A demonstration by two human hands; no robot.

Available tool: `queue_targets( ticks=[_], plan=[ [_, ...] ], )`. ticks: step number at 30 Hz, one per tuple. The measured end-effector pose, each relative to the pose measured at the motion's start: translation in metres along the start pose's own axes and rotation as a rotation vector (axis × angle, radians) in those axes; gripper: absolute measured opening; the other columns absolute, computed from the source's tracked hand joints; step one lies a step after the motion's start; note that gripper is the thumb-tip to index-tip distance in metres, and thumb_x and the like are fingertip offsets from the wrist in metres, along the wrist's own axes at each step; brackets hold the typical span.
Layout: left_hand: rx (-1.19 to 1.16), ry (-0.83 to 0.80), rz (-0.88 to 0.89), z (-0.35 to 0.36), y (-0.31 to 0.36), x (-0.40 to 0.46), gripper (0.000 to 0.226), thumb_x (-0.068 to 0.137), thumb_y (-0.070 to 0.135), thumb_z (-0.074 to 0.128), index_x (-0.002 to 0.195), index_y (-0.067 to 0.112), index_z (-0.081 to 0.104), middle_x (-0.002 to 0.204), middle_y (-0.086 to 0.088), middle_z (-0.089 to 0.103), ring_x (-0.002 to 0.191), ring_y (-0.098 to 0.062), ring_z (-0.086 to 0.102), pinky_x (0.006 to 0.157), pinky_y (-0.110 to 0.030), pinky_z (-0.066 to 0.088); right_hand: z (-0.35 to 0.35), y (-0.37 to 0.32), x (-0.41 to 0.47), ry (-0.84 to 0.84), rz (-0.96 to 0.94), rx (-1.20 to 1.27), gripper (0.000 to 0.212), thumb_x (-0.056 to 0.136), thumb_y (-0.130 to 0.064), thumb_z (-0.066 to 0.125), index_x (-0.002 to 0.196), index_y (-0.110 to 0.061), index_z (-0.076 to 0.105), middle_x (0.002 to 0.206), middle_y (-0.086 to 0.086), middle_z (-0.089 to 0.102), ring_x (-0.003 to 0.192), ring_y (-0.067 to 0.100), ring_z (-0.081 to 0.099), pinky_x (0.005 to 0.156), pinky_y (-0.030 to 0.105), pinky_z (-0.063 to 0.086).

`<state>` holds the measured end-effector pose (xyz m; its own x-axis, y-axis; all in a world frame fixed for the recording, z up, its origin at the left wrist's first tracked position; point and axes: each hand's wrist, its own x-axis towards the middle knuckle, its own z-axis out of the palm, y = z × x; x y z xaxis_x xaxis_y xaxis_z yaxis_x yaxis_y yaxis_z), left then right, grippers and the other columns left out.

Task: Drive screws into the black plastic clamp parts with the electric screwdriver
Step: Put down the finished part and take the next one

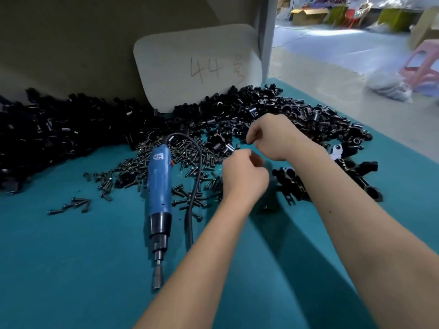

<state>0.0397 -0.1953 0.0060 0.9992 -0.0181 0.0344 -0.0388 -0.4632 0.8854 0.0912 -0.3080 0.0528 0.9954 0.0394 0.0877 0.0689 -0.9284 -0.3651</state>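
The blue electric screwdriver (158, 186) lies untouched on the teal table, bit pointing toward me, with its black cable (198, 167) looping beside it. Loose dark screws (133, 167) are scattered around its rear end. Black plastic clamp parts (297, 108) are heaped behind and to the right. My left hand (242, 179) hovers just right of the screwdriver with its fingers curled inward; what is inside them is hidden. My right hand (273, 138) is just beyond it, and its fingertips pinch a small black piece (248, 142) too small to identify.
A pale board marked "44" (199, 65) leans against the back wall behind the heap. More black parts (47, 136) are piled at the far left. Several clamp parts (292, 184) lie under my right forearm. The table's right edge (403, 148) borders the open floor.
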Motion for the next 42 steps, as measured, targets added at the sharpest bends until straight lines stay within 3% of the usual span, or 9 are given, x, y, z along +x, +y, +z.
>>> queue_targets(
  ticks=[5, 13, 17, 21, 24, 27, 31, 37, 42],
  plan=[
    [-0.02, 0.255, -0.051, -0.05, -0.008, 0.019, 0.033, 0.078, -0.003, 0.051, 0.083, 0.022, 0.072, 0.091, 0.002, 0.071, 0.085, -0.021, 0.07, 0.074, -0.037, 0.06, 0.028, -0.026, 0.011, -0.213, -0.172, -0.194, 0.064, 0.091, 0.005, 0.055, 0.144, -0.031, 0.058, 0.139, 0.009, 0.061, 0.129, 0.034, 0.052, 0.109, 0.037, 0.042],
    [-0.093, 0.271, -0.137, -0.072, -0.012, 0.028, 0.033, 0.076, -0.001, 0.048, 0.081, 0.025, 0.068, 0.081, 0.006, 0.069, 0.076, -0.021, 0.073, 0.072, -0.045, 0.064, 0.044, -0.017, 0.023, -0.068, -0.071, -0.199, 0.024, 0.097, -0.019, 0.072, 0.12, -0.015, 0.071, 0.123, 0.01, 0.066, 0.113, 0.033, 0.062, 0.093, 0.042, 0.054],
    [-0.137, 0.269, -0.124, -0.081, -0.014, 0.023, 0.033, 0.077, 0.001, 0.047, 0.079, 0.025, 0.069, 0.076, 0.006, 0.069, 0.074, -0.021, 0.072, 0.072, -0.047, 0.064, 0.042, -0.016, 0.023, -0.109, 0.009, -0.206, 0.029, 0.104, -0.031, 0.062, 0.107, -0.002, 0.068, 0.1, 0.017, 0.073, 0.093, 0.037, 0.067, 0.085, 0.046, 0.058],
    [-0.191, 0.286, -0.112, -0.092, -0.022, 0.019, 0.03, 0.079, 0.0, 0.049, 0.08, 0.023, 0.069, 0.076, 0.005, 0.068, 0.075, -0.022, 0.072, 0.071, -0.047, 0.064, 0.044, -0.035, 0.015, 0.049, -0.033, 0.299, 0.025, 0.107, -0.029, 0.056, 0.12, -0.013, 0.07, 0.08, 0.003, 0.071, 0.07, 0.017, 0.063, 0.065, 0.031, 0.053],
    [-0.237, 0.334, -0.085, -0.105, -0.029, 0.018, 0.026, 0.081, 0.003, 0.053, 0.078, 0.024, 0.069, 0.076, 0.005, 0.068, 0.079, -0.022, 0.072, 0.075, -0.047, 0.063, 0.044, -0.064, 0.005, -0.148, 0.01, 1.063, 0.031, 0.112, -0.021, 0.043, 0.125, -0.02, 0.071, 0.086, 0.005, 0.07, 0.064, 0.012, 0.059, 0.059, 0.025, 0.051],
    [-0.268, 0.364, -0.067, -0.12, -0.038, 0.017, 0.018, 0.085, 0.006, 0.059, 0.081, 0.021, 0.069, 0.074, 0.006, 0.068, 0.079, -0.022, 0.072, 0.077, -0.049, 0.062, 0.051, -0.092, 0.0, -0.322, -0.039, 1.304, 0.034, 0.113, -0.017, 0.04, 0.122, -0.017, 0.073, 0.089, 0.008, 0.069, 0.064, 0.014, 0.059, 0.065, 0.026, 0.055],
    [-0.338, 0.368, -0.05, -0.142, -0.055, 0.013, 0.02, 0.084, 0.006, 0.056, 0.085, 0.02, 0.07, 0.081, -0.001, 0.074, 0.082, -0.025, 0.075, 0.078, -0.052, 0.063, 0.068, -0.113, 0.004, -0.266, -0.196, 1.202, 0.026, 0.107, -0.012, 0.056, 0.125, -0.022, 0.072, 0.096, 0.014, 0.066, 0.076, 0.021, 0.06, 0.07, 0.03, 0.054],
    [-0.391, 0.375, 0.024, -0.163, -0.078, 0.016, 0.043, 0.075, 0.001, 0.052, 0.097, 0.026, 0.078, 0.088, -0.003, 0.077, 0.08, -0.023, 0.076, 0.074, -0.046, 0.065, 0.079, -0.13, 0.011, 0.004, -0.392, 0.838, 0.033, 0.081, -0.006, 0.088, 0.109, -0.019, 0.076, 0.098, -0.002, 0.074, 0.082, 0.013, 0.067, 0.085, 0.032, 0.061],
    [-0.378, 0.467, 0.009, -0.182, -0.102, 0.019, 0.034, 0.084, -0.004, 0.058, 0.085, 0.025, 0.075, 0.079, 0.001, 0.076, 0.075, -0.02, 0.074, 0.066, -0.037, 0.061, 0.085, -0.158, 0.018, 0.056, -0.457, 0.748, 0.035, 0.074, -0.008, 0.093, 0.102, -0.021, 0.078, 0.09, -0.011, 0.073, 0.078, 0.012, 0.064, 0.078, 0.033, 0.061]
  ],
)
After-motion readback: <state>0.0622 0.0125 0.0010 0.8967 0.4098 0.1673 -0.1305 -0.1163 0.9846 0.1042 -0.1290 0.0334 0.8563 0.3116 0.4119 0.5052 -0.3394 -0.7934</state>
